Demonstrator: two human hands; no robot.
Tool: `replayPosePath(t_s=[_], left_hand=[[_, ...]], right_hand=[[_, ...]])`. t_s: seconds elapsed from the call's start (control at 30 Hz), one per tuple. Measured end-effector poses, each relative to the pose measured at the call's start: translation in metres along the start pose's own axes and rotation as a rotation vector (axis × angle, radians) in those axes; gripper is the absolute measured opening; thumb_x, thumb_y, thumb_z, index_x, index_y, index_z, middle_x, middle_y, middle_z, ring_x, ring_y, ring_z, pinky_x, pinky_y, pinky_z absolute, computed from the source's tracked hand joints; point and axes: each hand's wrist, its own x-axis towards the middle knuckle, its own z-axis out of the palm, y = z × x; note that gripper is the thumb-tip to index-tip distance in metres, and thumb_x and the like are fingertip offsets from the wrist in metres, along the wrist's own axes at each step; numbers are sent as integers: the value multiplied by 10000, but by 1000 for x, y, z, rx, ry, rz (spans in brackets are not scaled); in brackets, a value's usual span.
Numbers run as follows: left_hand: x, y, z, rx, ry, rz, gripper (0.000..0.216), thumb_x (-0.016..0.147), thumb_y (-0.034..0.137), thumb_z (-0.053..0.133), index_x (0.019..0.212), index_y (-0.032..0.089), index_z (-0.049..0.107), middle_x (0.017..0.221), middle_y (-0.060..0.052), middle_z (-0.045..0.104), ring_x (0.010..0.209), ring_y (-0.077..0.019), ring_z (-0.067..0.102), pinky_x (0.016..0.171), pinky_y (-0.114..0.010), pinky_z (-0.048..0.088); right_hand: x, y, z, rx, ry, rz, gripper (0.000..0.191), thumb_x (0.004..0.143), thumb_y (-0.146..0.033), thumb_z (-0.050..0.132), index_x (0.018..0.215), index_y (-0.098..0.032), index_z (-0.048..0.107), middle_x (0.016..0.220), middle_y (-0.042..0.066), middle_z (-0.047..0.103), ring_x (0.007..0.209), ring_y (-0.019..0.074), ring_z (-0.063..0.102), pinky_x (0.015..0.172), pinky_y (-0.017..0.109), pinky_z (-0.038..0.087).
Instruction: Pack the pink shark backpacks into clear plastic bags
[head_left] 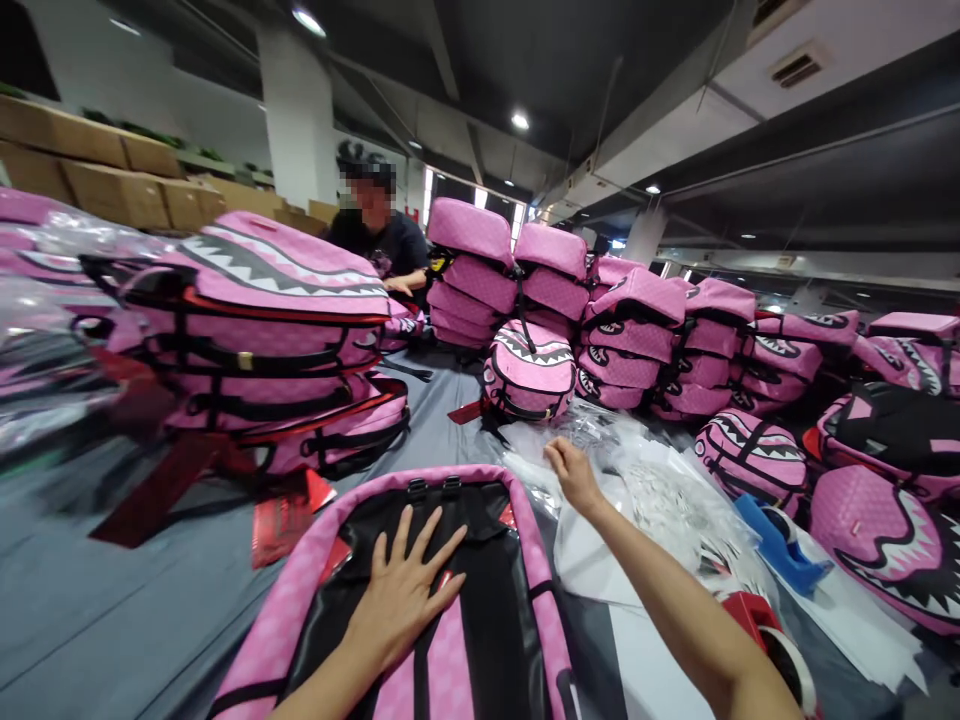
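Note:
A pink checked backpack (540,590) lies in front of me with its black back panel and straps facing up. My left hand (405,590) rests flat on that panel, fingers spread. Beyond the backpack's right top corner, my right hand (574,475) is closed, its fingers curled over a heap of clear plastic bags (652,480). Whether a bag edge is pinched in it is hidden. A small pink bag with a shark-teeth print (529,370) stands just past that hand. Red packets (281,525) lie left of the backpack.
Stacked pink backpacks (262,320) stand at left, with more stacks (472,270) along the back. A blue tape dispenser (784,545) and a red tape dispenser (765,630) lie at right. Across the grey-covered table (67,610) is another person (386,240). Cardboard boxes (112,190) line the back left.

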Motion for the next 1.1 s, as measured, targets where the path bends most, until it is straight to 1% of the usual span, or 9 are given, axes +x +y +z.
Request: replayPosePath(t_s=[0.17, 0.3, 0.4, 0.47, 0.67, 0.87, 0.97, 1.03, 1.1], left_hand=[[-11, 33, -43, -599, 103, -41, 406, 936, 506, 476, 1167, 303, 741, 1268, -80, 697, 1298, -318, 543, 1164, -584, 303], [-41, 71, -81, -1313, 61, -514, 620, 771, 787, 560, 842, 193, 724, 899, -83, 729, 917, -258, 674, 830, -379, 539], [-63, 82, -97, -1554, 35, -856, 658, 529, 755, 777, 805, 160, 716, 814, -85, 728, 799, -223, 686, 673, -291, 510], [-72, 81, -99, -1617, 66, -923, 650, 469, 683, 828, 819, 143, 731, 802, -94, 737, 744, -209, 703, 665, -283, 513], [-79, 78, -82, -1465, 96, -860, 640, 461, 706, 804, 717, 126, 721, 692, -110, 720, 632, -210, 698, 626, -298, 535], [-82, 56, -83, -1165, 127, -695, 605, 515, 775, 748, 471, 213, 527, 487, -31, 569, 541, -207, 586, 590, -333, 495], [-87, 48, -100, -845, 264, -541, 485, 620, 667, 743, 743, 202, 681, 852, -105, 726, 935, -342, 663, 870, -460, 511], [-85, 54, -110, -471, 381, -303, 494, 813, 501, 634, 1177, 170, 671, 1328, -171, 632, 1287, -371, 525, 1076, -518, 394], [-77, 61, -115, -103, 428, -96, 513, 921, 292, 493, 1408, 138, 532, 1459, -194, 527, 1369, -354, 451, 1124, -531, 329]], right_hand=[[-82, -75, 43, -151, 21, -276, 317, 1050, -356, 431, 882, -222, 664, 825, 27, 635, 673, 142, 595, 608, 228, 382], [-146, -100, 67, -178, 17, -350, 319, 1064, -353, 442, 917, -224, 695, 858, 33, 643, 651, 128, 618, 569, 219, 381], [-174, -114, 68, -116, -28, -311, 305, 1056, -340, 467, 900, -215, 697, 847, 31, 649, 690, 131, 644, 596, 216, 407], [-182, -121, 61, -80, -59, -255, 265, 1036, -323, 513, 890, -219, 707, 849, 24, 663, 705, 131, 649, 616, 222, 415], [-176, -115, 48, -70, -153, -44, 232, 976, -310, 581, 804, -226, 711, 774, 14, 694, 690, 152, 644, 630, 247, 399], [-140, -84, 59, 155, 152, 252, 395, 1044, -374, 308, 764, -232, 547, 590, -6, 572, 507, 169, 545, 532, 265, 399], [-127, -83, 59, 203, 209, 258, 442, 1058, -394, 197, 778, -241, 503, 587, -17, 522, 495, 167, 508, 517, 272, 401], [-129, -93, 59, 206, 226, 215, 413, 1053, -410, 236, 762, -244, 478, 618, -13, 520, 550, 170, 523, 555, 277, 412], [-137, -107, 58, 179, 187, 103, 367, 1043, -418, 302, 780, -238, 484, 646, -14, 531, 580, 167, 532, 584, 277, 416]])
